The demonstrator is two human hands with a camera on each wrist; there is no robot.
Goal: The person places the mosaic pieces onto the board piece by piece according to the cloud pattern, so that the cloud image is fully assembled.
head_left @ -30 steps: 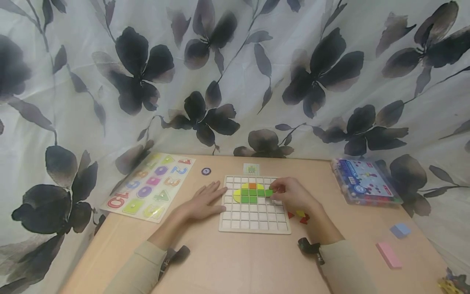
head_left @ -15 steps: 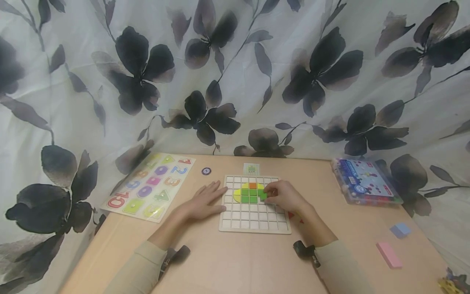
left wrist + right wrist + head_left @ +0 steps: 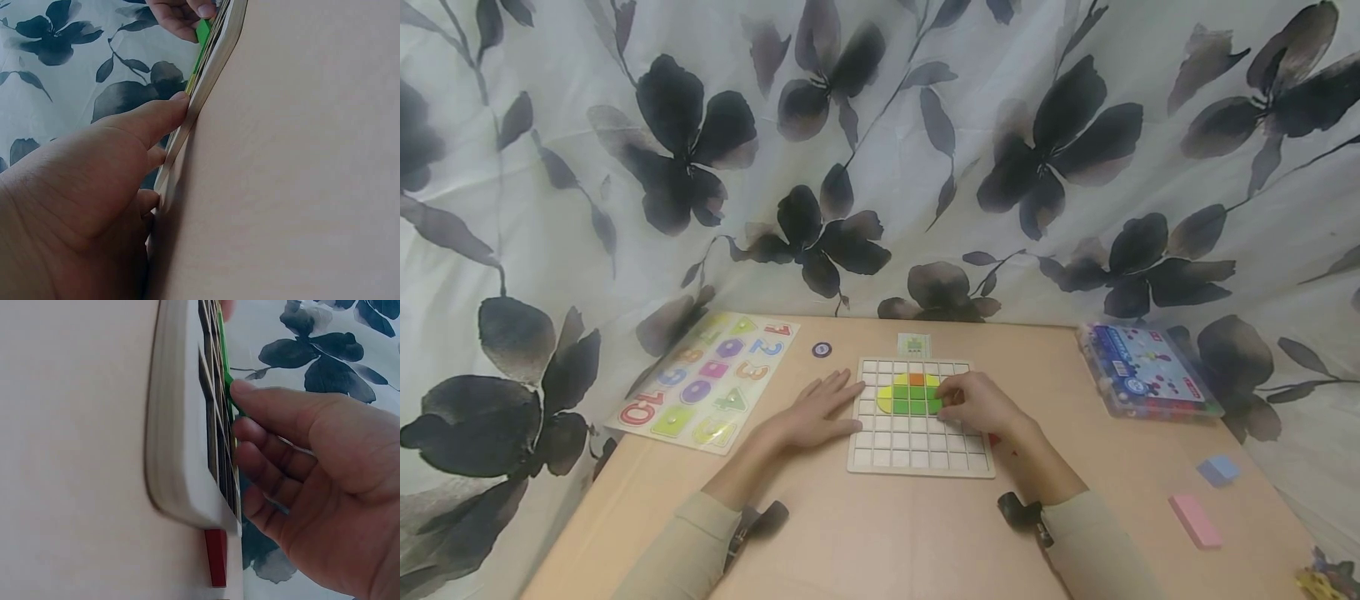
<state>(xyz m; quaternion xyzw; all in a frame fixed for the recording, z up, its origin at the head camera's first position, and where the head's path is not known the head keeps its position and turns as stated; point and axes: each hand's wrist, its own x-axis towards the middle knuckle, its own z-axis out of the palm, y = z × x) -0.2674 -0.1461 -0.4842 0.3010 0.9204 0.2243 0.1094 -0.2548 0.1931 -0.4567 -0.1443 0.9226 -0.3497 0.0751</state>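
Note:
A white grid board lies mid-table, its cells partly filled with green tiles, yellow rounded pieces and an orange tile. Over the right end of the green rows, my right hand pinches a green tile between thumb and fingers; it stands tilted at the board's surface in the left wrist view. My left hand lies with fingers spread at the board's left edge, thumb and fingertips touching the rim. The right hand hides part of the board's right side.
Red pieces lie by the board's right edge. Behind it are a small printed card and a dark round disc. A number sheet lies left; a plastic box, blue block and pink block lie right.
My right hand has moved left with the green tile, from the board's right side to the end of the green rows. The left hand has stayed at the board's edge.

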